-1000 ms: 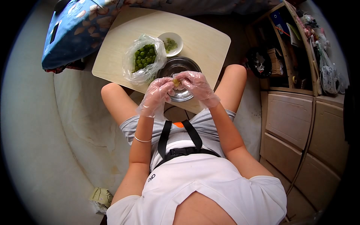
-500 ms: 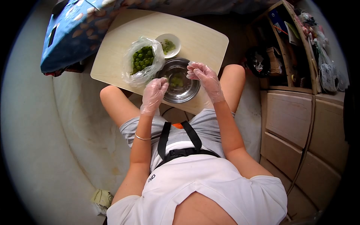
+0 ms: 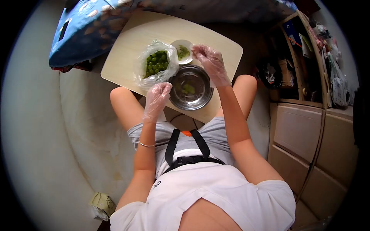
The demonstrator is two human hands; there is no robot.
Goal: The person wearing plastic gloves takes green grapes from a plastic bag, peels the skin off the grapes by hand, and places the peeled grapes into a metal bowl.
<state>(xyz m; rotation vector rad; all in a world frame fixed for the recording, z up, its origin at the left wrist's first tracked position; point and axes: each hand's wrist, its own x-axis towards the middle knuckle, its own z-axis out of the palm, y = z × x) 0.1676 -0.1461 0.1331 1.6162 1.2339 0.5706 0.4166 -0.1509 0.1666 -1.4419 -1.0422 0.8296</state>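
Note:
Both my hands wear clear plastic gloves. My left hand is closed in a pinch at the left rim of a steel bowl; what it holds, if anything, is hidden. A few pale green pieces, like peeled grapes, lie in the bottom of that bowl. Beside the right edge of a white bowl, my right hand has its fingertips pressed together, their contents too small to make out. Green scraps that look like grape skins lie in the white bowl. Left of it stands an open clear plastic bag of green grapes.
The bowls and bag share a small pale table over my knees. A bed with a blue flowered cover borders it at the upper left. Wooden shelves and cabinets stand on the right. A tissue pack lies at the lower left.
My right hand has moved up and away from above the steel bowl to the white bowl's edge. My left hand stays pinched by the steel bowl's rim. The whole view has shifted slightly.

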